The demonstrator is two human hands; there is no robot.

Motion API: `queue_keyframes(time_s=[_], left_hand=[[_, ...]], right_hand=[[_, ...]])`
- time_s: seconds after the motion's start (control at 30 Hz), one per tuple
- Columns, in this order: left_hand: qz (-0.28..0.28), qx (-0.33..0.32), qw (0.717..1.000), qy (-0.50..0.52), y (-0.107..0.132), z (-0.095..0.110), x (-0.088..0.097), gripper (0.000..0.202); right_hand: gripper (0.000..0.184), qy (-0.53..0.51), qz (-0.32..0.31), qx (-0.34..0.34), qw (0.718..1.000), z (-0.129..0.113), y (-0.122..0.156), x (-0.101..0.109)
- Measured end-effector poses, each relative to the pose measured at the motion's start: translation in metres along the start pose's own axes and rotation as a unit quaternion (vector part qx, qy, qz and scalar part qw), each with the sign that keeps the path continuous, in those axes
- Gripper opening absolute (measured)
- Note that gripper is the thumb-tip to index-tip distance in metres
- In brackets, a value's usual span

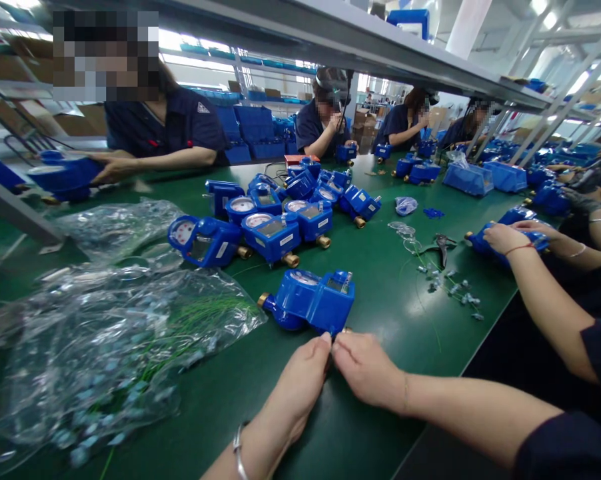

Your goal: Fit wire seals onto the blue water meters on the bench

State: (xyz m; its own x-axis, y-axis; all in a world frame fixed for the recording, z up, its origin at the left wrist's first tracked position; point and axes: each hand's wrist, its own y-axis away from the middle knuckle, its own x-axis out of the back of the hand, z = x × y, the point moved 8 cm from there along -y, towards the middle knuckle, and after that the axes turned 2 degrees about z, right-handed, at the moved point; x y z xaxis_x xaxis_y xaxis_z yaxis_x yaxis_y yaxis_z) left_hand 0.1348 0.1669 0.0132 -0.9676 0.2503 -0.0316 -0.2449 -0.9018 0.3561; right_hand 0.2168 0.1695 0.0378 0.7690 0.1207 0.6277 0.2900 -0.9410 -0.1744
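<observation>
A blue water meter point(308, 300) with a brass pipe end and a small display lies on the green table in front of me. My left hand point(303, 373), a silver bangle at its wrist, is closed in a pinch at the meter's near lower edge. Close beside it, my right hand point(365, 367) is also closed, its fingertips almost meeting the left ones. What the fingertips hold is too small and hidden to make out. Part of a brass end shows just behind my right fingers.
Several more water meters point(270, 233) stand grouped behind. Left lies a clear plastic bag point(130, 347) of green wires and pale blue tags. Right are black-handled pliers point(443, 248) and loose wired tags point(453, 288). A co-worker's hands point(510, 237) handle a meter; a metal shelf point(330, 33) hangs above.
</observation>
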Motion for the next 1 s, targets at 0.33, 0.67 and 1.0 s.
queue_keyframes(time_s=[0.33,0.67,1.0], left_hand=[[0.027,-0.015,0.998,-0.050,-0.006,-0.002,0.009,0.038],[0.079,-0.062,0.986,-0.137,-0.010,0.006,0.011,0.041],[0.014,0.037,0.998,0.048,-0.011,-0.010,0.005,0.035]], right_hand=[[0.018,0.199,0.066,0.091,0.974,-0.009,0.018,0.003],[0.023,-0.391,0.000,-0.296,0.872,0.015,0.013,-0.038],[0.017,0.323,0.127,0.080,0.934,-0.018,0.022,0.004]])
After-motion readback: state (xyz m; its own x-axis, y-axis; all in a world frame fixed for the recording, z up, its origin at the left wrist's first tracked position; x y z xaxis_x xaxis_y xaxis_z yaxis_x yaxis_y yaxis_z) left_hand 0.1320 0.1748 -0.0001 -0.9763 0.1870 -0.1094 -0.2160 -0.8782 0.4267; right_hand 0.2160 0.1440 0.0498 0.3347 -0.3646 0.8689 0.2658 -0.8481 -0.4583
